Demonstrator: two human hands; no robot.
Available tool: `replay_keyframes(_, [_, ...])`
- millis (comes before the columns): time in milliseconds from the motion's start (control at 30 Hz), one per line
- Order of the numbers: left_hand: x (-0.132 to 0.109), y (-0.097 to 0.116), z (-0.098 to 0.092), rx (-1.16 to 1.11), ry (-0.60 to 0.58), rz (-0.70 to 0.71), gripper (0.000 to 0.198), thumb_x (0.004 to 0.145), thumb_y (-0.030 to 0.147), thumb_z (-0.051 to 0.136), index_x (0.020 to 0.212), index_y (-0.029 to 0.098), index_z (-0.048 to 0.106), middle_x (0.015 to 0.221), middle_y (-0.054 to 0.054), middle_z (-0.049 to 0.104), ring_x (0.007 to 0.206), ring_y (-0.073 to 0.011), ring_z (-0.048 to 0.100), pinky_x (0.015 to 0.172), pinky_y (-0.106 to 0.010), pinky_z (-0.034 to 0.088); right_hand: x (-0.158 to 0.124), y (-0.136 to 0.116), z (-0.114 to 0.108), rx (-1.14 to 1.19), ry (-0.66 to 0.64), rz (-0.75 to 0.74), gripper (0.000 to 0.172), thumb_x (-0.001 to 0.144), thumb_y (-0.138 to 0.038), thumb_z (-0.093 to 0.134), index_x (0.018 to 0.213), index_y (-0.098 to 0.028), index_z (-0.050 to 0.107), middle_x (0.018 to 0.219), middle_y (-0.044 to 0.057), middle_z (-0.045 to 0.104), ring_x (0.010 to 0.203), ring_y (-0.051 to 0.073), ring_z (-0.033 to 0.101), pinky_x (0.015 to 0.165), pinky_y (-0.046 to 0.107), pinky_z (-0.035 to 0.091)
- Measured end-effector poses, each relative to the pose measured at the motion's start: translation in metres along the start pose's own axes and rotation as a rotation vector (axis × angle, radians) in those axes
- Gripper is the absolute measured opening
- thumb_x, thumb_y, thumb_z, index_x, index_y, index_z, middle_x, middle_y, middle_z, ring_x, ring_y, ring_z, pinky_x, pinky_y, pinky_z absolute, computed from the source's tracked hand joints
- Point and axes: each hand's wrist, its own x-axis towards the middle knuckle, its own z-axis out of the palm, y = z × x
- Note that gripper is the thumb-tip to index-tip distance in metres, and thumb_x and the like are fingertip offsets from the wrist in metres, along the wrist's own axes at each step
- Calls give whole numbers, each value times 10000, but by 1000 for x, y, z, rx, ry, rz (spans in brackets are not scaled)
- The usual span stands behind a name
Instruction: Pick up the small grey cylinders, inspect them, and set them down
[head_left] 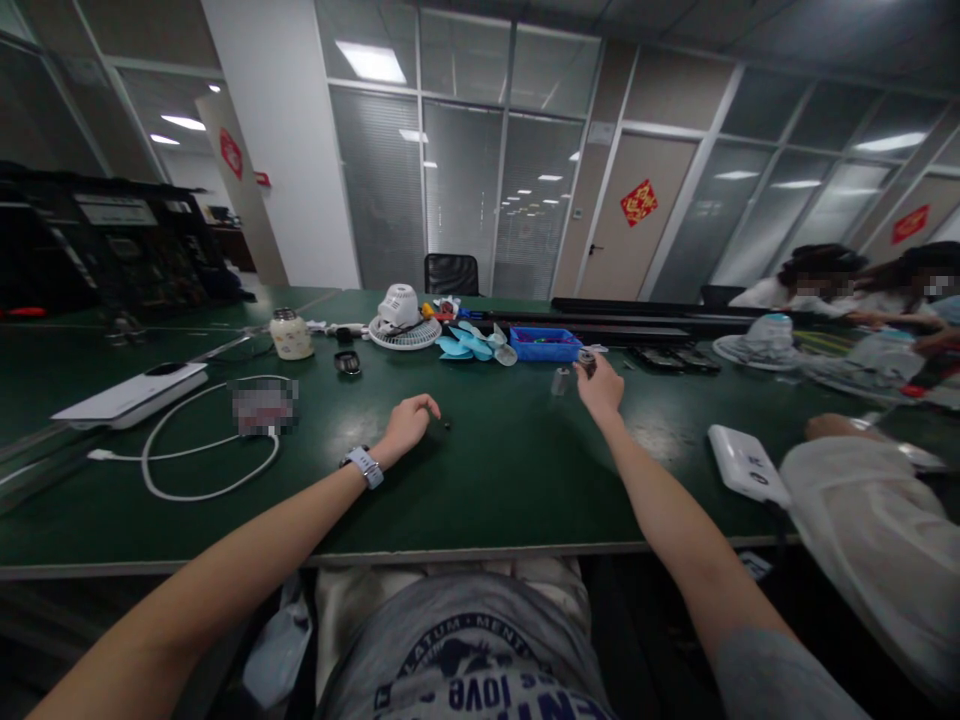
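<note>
My left hand is over the table with its fingers loosely bent and apart, holding nothing. A tiny dark piece lies on the green tabletop just right of its fingertips. Farther right, my right hand grips a small metallic cylinder, perhaps a motor, between thumb and fingers; part of it is hidden by the hand. Beside that hand a second small silver cylinder stands on the table. Behind them sits a blue tray with small parts in it.
Light-blue fan blades, a white fan head and a cream jar stand farther back. A white cable loops at left. A white power bank and a co-worker's sleeve are close to my right arm.
</note>
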Motion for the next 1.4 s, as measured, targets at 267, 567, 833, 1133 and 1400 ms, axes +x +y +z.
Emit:
replay_keyframes(267, [1,-2,1,16,5,14,263,626,136,389,723,188,628,548,24,526,541,-147,469,536,-252,310,-1,36,20,-87,-251,248,409,877,-392,544,1223,-176,558,1123,159,654,1047,284,615,863,372,442])
replay_keyframes(567, [0,-1,0,20,95,-37,282,633,116,396,792,196,615,551,29,514,539,-147,479,524,-246,310,-26,-34,3,6,109,-216,472,865,-275,519,1318,-154,463,1367,168,483,1282,278,409,1065,476,234])
replay_keyframes(833, [-2,3,-2,25,105,-16,282,626,122,399,796,193,612,598,19,541,590,-157,497,556,-248,333,-124,-137,7,293,-666,-823,502,911,-545,441,1341,-294,508,1487,75,382,1387,252,311,1098,457,255])
replay_keyframes(1133, [-1,1,1,9,79,1,277,610,129,391,759,191,617,552,25,518,552,-151,469,538,-249,312,-126,-137,23,315,-721,-827,370,935,-353,466,1268,-250,591,1302,48,590,1292,223,469,1071,403,349])
replay_keyframes(1400, [-1,0,0,18,55,-5,265,626,137,389,755,195,613,521,28,496,543,-153,474,526,-245,304,-46,-78,-1,362,-197,-360,277,905,-289,498,1076,-238,709,1083,27,714,1012,202,657,912,315,470])
